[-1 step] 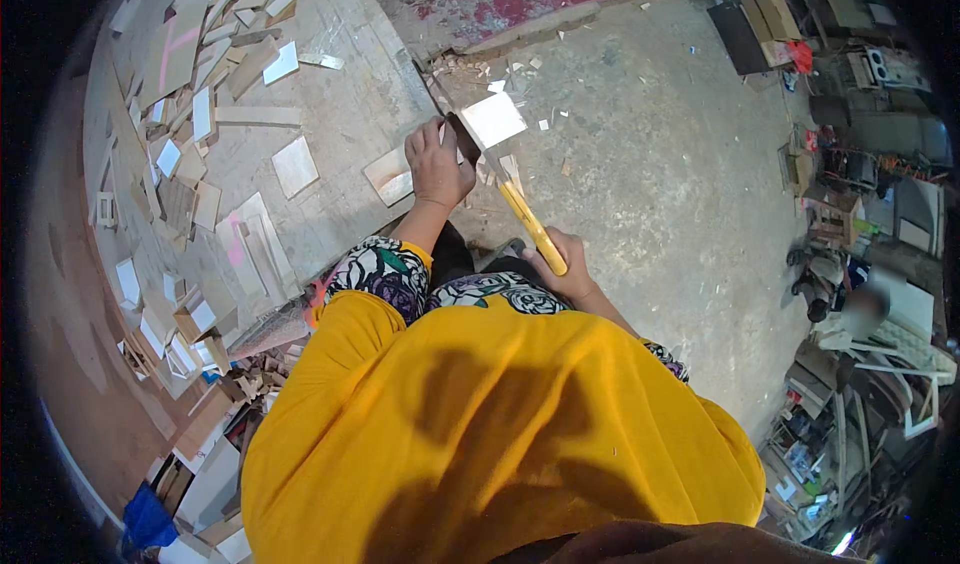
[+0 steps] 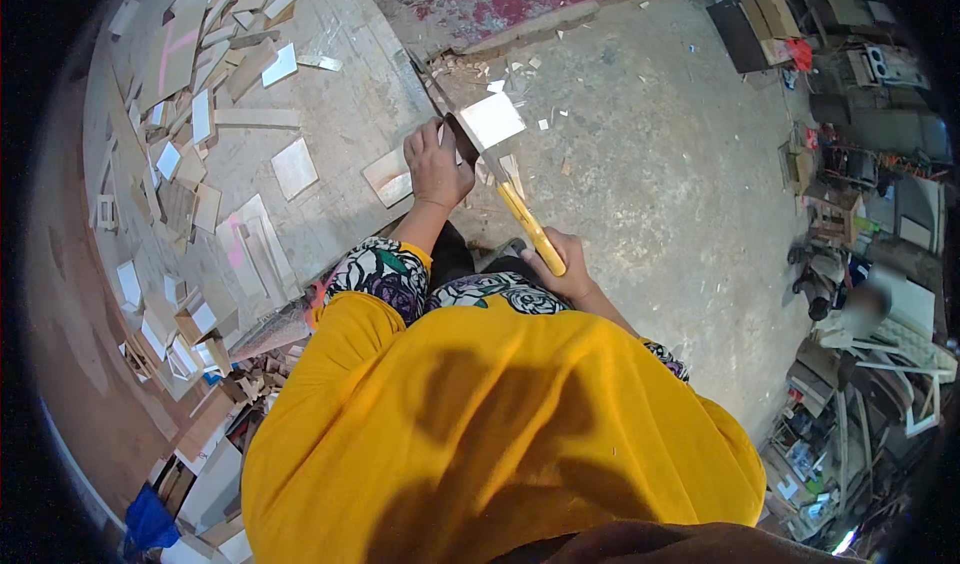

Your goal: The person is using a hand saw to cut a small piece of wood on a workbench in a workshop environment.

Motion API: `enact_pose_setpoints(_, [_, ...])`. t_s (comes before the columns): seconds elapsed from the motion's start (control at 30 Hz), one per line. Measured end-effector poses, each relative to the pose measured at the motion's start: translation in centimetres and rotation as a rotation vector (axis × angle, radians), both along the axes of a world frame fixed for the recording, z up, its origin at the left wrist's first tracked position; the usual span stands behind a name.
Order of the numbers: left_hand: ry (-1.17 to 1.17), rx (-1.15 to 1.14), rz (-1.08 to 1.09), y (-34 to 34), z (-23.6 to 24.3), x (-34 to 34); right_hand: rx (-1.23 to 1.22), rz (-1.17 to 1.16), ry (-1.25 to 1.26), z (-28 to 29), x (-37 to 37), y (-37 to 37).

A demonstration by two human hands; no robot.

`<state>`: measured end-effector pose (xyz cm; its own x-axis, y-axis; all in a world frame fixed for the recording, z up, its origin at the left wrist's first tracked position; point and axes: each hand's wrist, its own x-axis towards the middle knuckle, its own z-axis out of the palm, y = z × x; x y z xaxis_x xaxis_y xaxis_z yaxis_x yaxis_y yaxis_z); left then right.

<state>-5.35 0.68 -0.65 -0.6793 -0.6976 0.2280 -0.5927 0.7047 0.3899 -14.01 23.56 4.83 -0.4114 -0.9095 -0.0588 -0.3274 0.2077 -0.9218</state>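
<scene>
My right hand (image 2: 567, 264) is closed round the yellow handle (image 2: 530, 229) of a hand saw. Its dark blade (image 2: 462, 136) runs away from me and to the left, past the edge of a low wooden platform. My left hand (image 2: 440, 169) is bent closed over a small board right beside the blade, pressing it at that edge. Most of the board under the fingers is hidden. On the blade's right side a white-faced piece of board (image 2: 493, 121) juts out over the floor. Whether the blade has cut through cannot be made out.
The platform (image 2: 345, 129) on my left carries many loose offcuts (image 2: 200, 114). A short board (image 2: 388, 177) lies close to my left wrist. Small scraps dot the concrete floor (image 2: 660, 164). Along the far right are stacked goods and a person (image 2: 862, 304).
The saw has slid very slightly away from me, its far tip showing a little further beyond the board. Both hands keep their grips.
</scene>
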Motion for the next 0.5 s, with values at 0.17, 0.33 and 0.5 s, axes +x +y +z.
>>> enact_pose_setpoints(0.17, [0.023, -0.051, -0.006, 0.03, -0.28, -0.21, -0.029, 0.075, 0.067, 0.77, -0.3, -0.27])
enact_pose_setpoints(0.33, [0.034, 0.003, 0.008, 0.06, -0.42, -0.06, 0.02, 0.073, 0.069, 0.27, 0.14, 0.48])
enact_pose_setpoints(0.5, [-0.054, -0.033, 0.007, 0.15, -0.17, -0.23, -0.011, 0.017, 0.139, 0.08, 0.48, -0.01])
